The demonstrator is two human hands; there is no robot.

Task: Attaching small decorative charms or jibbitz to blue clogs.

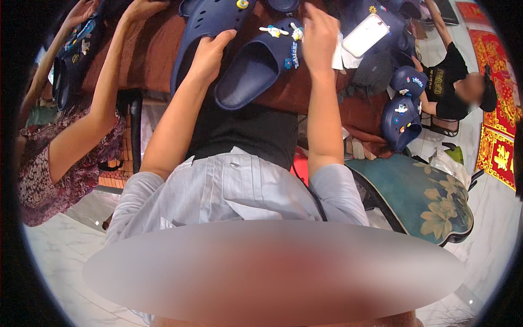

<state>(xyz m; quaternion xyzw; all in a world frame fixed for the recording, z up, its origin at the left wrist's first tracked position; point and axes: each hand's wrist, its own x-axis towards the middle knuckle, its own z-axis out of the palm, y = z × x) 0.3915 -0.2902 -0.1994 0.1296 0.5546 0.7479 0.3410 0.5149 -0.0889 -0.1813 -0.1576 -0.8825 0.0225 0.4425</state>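
Observation:
My left hand (210,57) is closed at the side of a navy clog (248,73), its thumb stretched toward the upper part and its other fingers hidden. White figure charms (274,32) and a blue lettered charm (295,55) decorate that clog's upper. Over the toe end, close to the charms, is my right hand (321,32); its fingers are smeared by motion, so what they hold cannot be made out. Another navy clog (208,20), with a yellow round charm, lies just left, partly behind my left hand.
A brown cloth (150,60) covers the table. To the right lie a white phone (366,35) and more navy clogs (401,122). At my left, a co-worker's arm (103,103) reaches over the table near a charmed clog (68,65). Another person (452,82) is far right; a floral chair (419,196) stands nearer.

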